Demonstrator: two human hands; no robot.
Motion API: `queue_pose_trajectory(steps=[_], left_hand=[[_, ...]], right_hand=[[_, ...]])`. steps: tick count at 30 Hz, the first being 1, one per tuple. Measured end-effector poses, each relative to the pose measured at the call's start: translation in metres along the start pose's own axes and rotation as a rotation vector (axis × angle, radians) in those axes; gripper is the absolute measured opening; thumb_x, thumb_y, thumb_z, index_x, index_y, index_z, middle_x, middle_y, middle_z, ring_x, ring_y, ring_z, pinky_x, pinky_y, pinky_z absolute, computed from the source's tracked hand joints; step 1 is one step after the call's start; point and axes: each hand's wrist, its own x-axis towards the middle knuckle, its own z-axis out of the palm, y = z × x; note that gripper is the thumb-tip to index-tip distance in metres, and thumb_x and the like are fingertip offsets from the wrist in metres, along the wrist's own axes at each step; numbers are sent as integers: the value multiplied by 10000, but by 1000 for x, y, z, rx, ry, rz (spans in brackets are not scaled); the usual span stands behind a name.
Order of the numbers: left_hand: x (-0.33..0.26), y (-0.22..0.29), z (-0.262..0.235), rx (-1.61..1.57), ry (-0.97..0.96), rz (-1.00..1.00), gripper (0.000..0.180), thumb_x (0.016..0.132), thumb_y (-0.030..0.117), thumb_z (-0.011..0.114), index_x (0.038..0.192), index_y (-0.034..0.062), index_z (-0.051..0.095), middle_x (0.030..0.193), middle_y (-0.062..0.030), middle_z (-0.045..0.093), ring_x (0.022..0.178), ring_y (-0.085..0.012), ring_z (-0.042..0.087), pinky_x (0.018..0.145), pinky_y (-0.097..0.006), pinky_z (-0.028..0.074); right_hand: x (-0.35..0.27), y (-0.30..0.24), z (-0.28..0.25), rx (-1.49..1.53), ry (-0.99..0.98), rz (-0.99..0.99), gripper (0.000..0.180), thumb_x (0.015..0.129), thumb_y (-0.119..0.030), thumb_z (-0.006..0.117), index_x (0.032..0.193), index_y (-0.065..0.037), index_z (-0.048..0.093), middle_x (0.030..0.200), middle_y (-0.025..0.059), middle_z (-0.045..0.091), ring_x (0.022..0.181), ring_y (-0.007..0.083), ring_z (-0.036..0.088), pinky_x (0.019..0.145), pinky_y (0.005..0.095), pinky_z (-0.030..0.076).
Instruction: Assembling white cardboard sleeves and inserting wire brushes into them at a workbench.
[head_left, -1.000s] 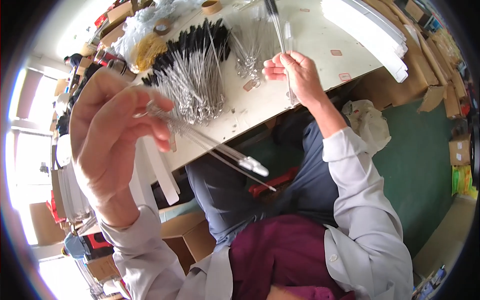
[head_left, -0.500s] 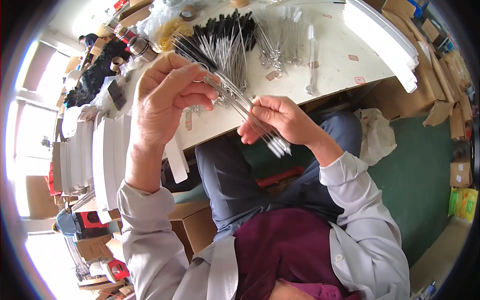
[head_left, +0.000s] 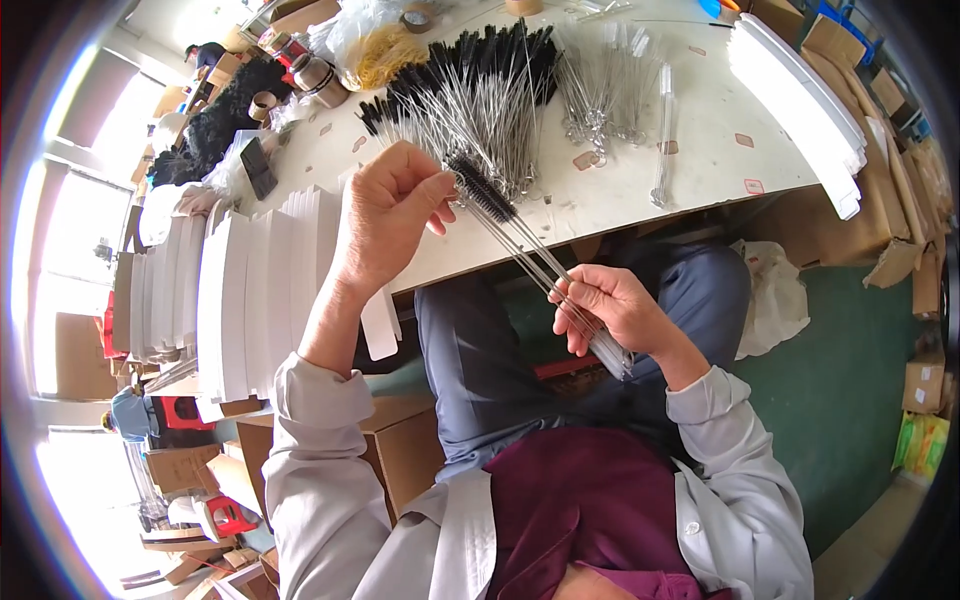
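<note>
A slim bundle of wire brushes (head_left: 530,255) slants between my hands above the table's front edge. My right hand (head_left: 620,310) closes its fingers round the thin metal stems near the bundle's lower end. White bristle tips (head_left: 610,352) stick out below that hand. At the upper end, my left hand (head_left: 395,215) pinches the bundle with thumb and forefinger, beside a black bristle head (head_left: 482,185). The exact spot that the left fingertips grip is partly hidden. Behind, a large pile of black-bristled wire brushes (head_left: 470,90) lies on the white table (head_left: 700,185).
Clear-wrapped brushes (head_left: 600,85) and a single white brush (head_left: 663,140) lie right of the pile. White folded card strips (head_left: 800,110) are stacked at the far right, others (head_left: 270,290) at the left. A metal flask (head_left: 318,80) stands back left. Below is an open cardboard box (head_left: 405,450).
The black bristle head has slid down along the bundle, from above the loops to beside the left fingertips. My right hand and the bundle's lower end have moved lower and to the right.
</note>
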Motion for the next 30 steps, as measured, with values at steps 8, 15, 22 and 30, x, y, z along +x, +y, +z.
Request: queue_pose_trajectory(steps=[8,15,22,30], left_hand=[[-2,-35,-3,-25,60,-16,101,1010,82,634,963,-1,602,808,-89,688,673,-128,675,592,-260,563],[-8,-48,3,-52,156,-48,125,1008,108,650,943,10,607,760,-81,680,597,-127,652,555,-255,547],[-12,-60,3,-64,228,-63,125,1009,114,645,948,12,607,755,-84,677,590,-131,647,556,-268,549],[-29,-54,20,99,310,49,81,979,72,661,953,11,615,782,-80,686,647,-144,671,595,-284,547]], right_hand=[[-7,14,7,-112,132,12,289,1111,-234,479,1117,7,638,756,43,653,547,87,582,529,232,501],[-10,22,10,-193,160,7,316,1112,-261,479,1144,2,650,736,21,617,532,71,527,511,224,451],[-14,26,13,-275,179,-34,300,1098,-275,518,1137,-23,674,724,0,614,558,49,535,522,217,448],[-13,32,11,-381,185,-61,262,1093,-233,536,1108,-24,695,681,-28,551,566,34,479,523,222,410]])
